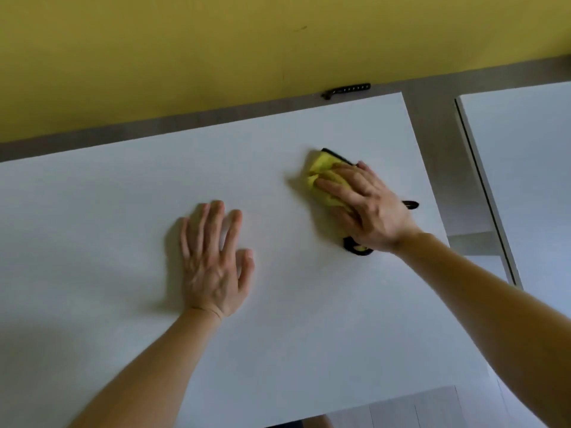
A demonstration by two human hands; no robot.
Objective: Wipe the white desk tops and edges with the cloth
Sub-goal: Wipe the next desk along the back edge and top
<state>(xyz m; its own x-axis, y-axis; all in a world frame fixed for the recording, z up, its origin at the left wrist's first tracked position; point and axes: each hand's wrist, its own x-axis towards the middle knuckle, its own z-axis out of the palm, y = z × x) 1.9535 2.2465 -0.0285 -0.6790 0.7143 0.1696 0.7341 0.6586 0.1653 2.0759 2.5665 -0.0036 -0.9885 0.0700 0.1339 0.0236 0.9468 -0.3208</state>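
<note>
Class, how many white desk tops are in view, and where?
2. The near desk top lies under the left hand and the right hand, which presses the cloth. The second desk top sits right of a gap, cropped; others may be hidden.

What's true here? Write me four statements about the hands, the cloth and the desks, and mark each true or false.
1. The right hand presses the yellow cloth onto the white desk. True.
2. The left hand holds another cloth. False: it rests flat on the desk, holding nothing.
3. The wall behind the desk is blue. False: it is yellow.
4. A second white desk stands to the right, across a gap. True.
</note>
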